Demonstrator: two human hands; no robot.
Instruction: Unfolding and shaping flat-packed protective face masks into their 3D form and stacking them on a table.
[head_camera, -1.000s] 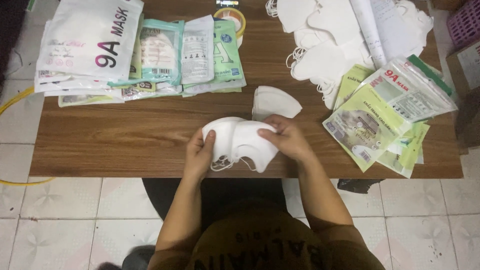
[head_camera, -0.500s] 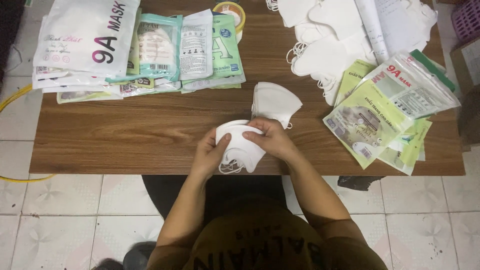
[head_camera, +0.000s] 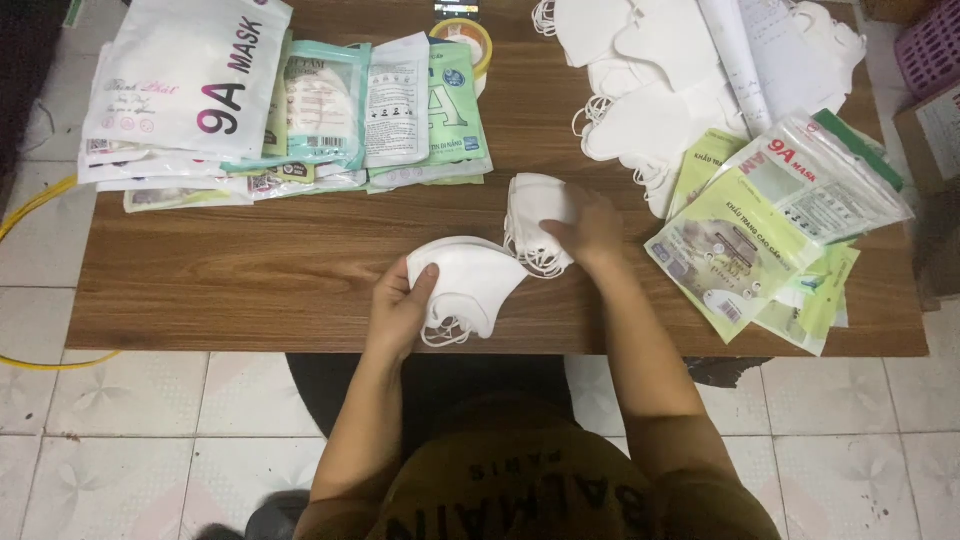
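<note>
Left hand (head_camera: 398, 305) fingers closed on folded white mask (head_camera: 470, 280), right hand (head_camera: 592, 228) fingers gripping small mask stack (head_camera: 532, 215), both on wooden desk (head_camera: 250, 270), green packets (head_camera: 770, 230) nearby

On the tabletop (head_camera: 300, 270), packaged masks (head_camera: 280, 100) lie upper left, loose masks (head_camera: 660, 90) upper right, flat pouches (head_camera: 780, 220) at right (overlapping), two mask stacks (head_camera: 470, 280) at centre, side by side.

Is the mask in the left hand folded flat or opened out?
Folded flat: the white mask is a flat half-shape, ear loops dangling below, pinched at its edge by the left hand.
</note>
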